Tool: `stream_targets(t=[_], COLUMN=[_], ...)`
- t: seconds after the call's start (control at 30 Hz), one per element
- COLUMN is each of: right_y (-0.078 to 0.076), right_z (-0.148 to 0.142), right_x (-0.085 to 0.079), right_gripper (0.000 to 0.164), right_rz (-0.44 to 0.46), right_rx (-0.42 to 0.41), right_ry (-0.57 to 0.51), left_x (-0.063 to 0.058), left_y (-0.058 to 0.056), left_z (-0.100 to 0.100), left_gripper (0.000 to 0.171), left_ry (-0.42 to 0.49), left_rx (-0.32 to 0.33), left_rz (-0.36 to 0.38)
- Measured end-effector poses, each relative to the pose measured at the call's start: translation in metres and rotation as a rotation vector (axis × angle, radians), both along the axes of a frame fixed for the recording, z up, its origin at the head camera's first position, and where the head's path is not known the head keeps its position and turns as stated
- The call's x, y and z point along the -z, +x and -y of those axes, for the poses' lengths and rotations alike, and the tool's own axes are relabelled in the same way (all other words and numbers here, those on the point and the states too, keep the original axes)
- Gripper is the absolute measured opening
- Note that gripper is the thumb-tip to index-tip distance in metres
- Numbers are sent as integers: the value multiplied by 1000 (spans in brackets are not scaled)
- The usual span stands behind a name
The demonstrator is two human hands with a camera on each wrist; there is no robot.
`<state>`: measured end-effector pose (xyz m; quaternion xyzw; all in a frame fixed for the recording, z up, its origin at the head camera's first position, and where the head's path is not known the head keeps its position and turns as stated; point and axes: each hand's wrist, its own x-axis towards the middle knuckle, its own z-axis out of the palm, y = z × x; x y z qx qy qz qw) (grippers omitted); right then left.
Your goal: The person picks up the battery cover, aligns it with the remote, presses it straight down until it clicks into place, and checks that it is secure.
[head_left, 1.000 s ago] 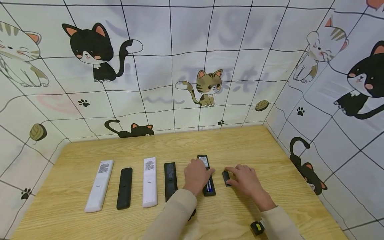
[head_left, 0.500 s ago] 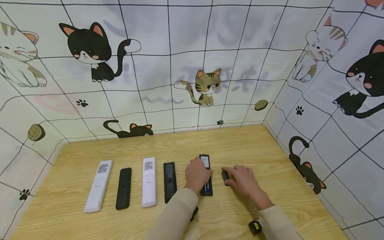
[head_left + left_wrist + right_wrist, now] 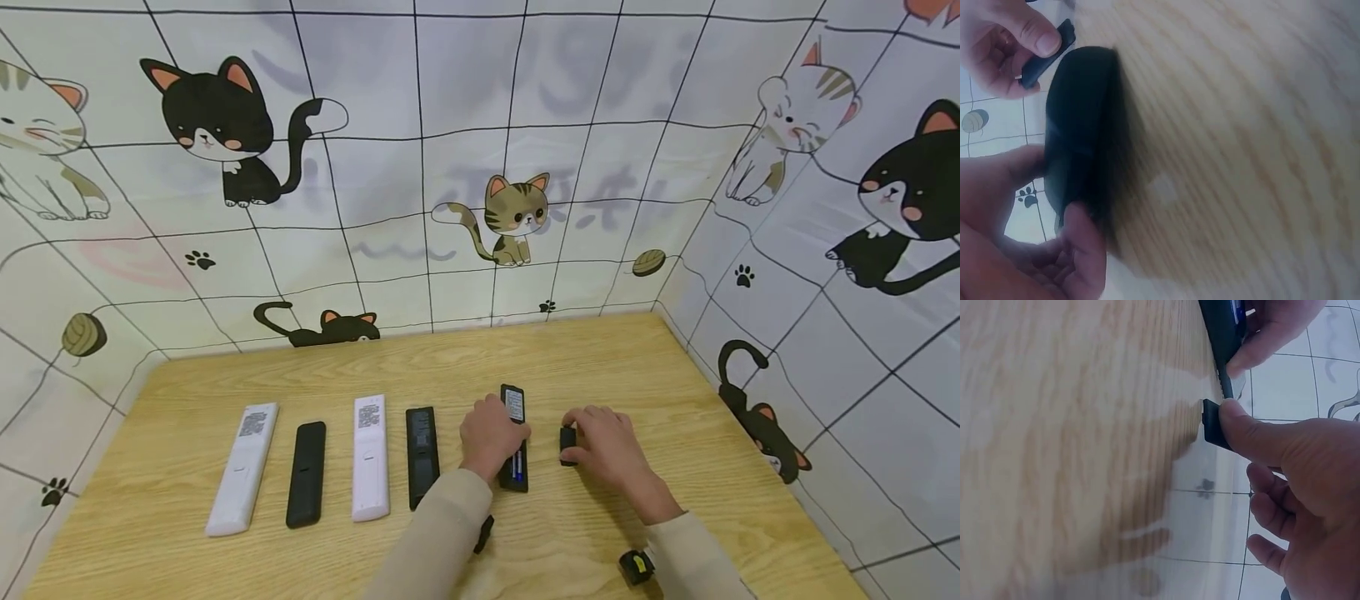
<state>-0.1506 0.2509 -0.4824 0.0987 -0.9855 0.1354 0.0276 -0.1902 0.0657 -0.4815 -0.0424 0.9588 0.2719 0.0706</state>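
Observation:
My left hand (image 3: 489,437) grips the side of a black remote control (image 3: 513,479), which has its back up and its battery compartment uncovered. Blue batteries (image 3: 517,463) show inside. In the left wrist view the remote (image 3: 1082,112) is seen from its end, thumb and fingers on either side. To its right, my right hand (image 3: 606,446) pinches a small black battery cover (image 3: 567,446) between thumb and fingers. The right wrist view has this cover (image 3: 1214,425) tilted at the thumb tip, with the remote (image 3: 1221,331) just beyond.
Left of the hands lie a white remote (image 3: 242,471), a black one (image 3: 306,475), another white one (image 3: 371,458) and another black one (image 3: 422,454), backs up. A black wrist device (image 3: 636,567) sits by the right sleeve. Cat-print cloth (image 3: 375,167) walls the wooden table (image 3: 585,358).
The right fingers have closed on the battery cover, which now stands more on edge between them. The remote under the left hand has turned slightly straighter.

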Motion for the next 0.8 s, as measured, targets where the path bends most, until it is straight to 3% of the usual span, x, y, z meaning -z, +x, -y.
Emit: stream_targets(t=[0.13, 0.27, 0.47, 0.63, 0.8], right_y=[1, 1, 1, 1, 3], right_z=[1, 2, 4, 7, 14], right_x=[-3, -4, -3, -5, -12], right_gripper=[35, 34, 28, 24, 24], right_rz=[-2, 17, 35, 27, -18], right_rx=[11, 9, 14, 9, -55], right_ry=[-10, -22, -49, -81, -143], left_x=[2, 3, -2, -10, -18], left_y=[-4, -7, -8, -5, -4], left_z=[9, 19, 32, 43, 54], left_gripper=[39, 30, 31, 30, 36], left_ry=[45, 157, 358, 487, 516], left_rx=[33, 50, 49, 70, 136], left_rz=[-17, -6, 61, 69, 50])
